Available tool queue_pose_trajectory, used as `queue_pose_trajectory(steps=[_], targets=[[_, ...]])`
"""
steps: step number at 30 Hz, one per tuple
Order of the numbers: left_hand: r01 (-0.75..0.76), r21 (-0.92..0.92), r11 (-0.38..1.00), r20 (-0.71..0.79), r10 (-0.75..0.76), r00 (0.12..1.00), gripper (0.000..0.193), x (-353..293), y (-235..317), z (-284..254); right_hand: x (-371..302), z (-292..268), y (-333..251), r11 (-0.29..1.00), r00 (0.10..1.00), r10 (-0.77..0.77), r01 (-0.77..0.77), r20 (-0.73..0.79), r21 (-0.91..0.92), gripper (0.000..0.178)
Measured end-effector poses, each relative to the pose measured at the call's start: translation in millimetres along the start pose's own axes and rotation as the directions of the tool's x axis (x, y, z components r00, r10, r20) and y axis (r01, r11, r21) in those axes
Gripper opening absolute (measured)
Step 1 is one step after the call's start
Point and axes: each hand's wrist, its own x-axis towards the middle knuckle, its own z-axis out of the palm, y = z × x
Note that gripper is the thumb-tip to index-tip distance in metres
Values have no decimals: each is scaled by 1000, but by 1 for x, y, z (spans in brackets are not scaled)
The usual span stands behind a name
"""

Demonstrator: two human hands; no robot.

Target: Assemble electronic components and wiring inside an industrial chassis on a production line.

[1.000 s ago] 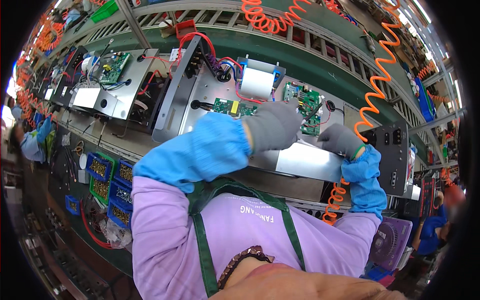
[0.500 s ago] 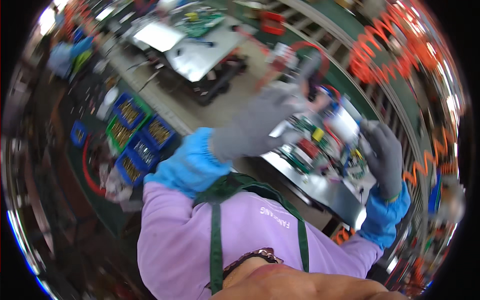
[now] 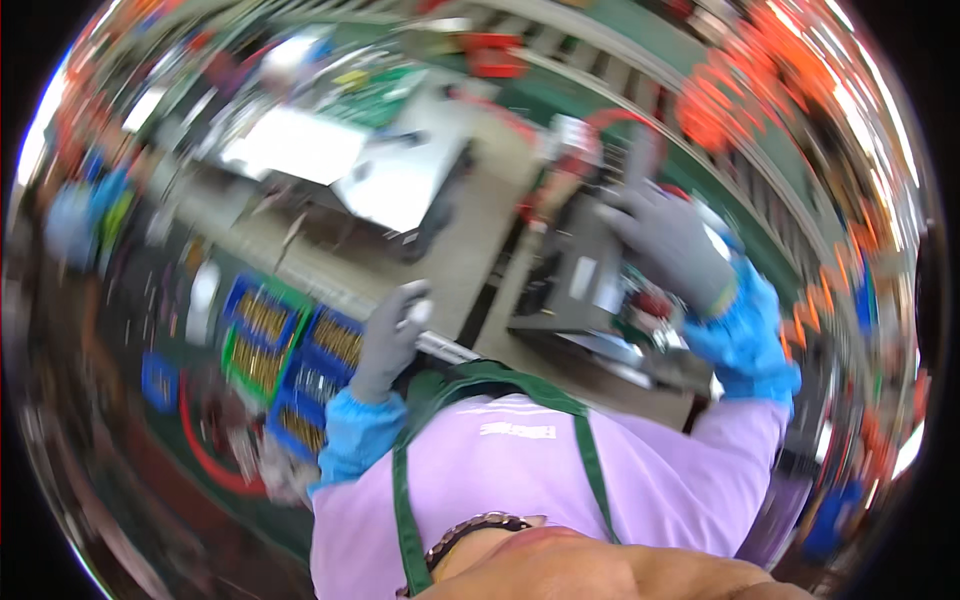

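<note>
My gloved hands at the blurred tabletop [image 3: 470, 250].
My right hand [image 3: 672, 245] gripped a grey metal unit [image 3: 575, 280]; my left hand [image 3: 392, 340] curled on the tabletop edge.

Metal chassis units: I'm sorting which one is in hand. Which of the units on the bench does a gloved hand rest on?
The nearer grey unit, under the right hand. The other unit lies farther along the bench, untouched.

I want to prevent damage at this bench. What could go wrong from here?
1. Only the right hand lies on the grey metal unit; it might tip or slide.
2. The left hand is down at the bench edge, near the blue parts bins, and could knock them.
</note>
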Motion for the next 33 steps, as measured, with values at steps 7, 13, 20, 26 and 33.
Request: queue_pose_trajectory(steps=[7, 13, 20, 26, 33], targets=[[-143, -187, 972, 194, 179, 964, 35, 81, 51, 56, -146, -51, 10, 889, 837, 324, -429, -441, -161, 32], [-216, -324, 921, 145, 274, 951, 45, 93, 127, 126, -386, -75, -22, 356, 258, 743, -934, -618, 37, 29], [-293, -73, 953, 308, 300, 903, 52, 95, 175, 238, -630, 28, -107, -511, -502, 845, -860, -181, 2, 23], [-250, 4, 968, 418, 226, 880, 52, 99, 192, 318, -702, 210, -66, -706, -661, 586, -700, 469, -105, 73], [-207, 109, 972, 456, 136, 879, 53, 104, 205, 340, -792, 304, -14, -937, -923, 291, -328, 250, -118, 76]])
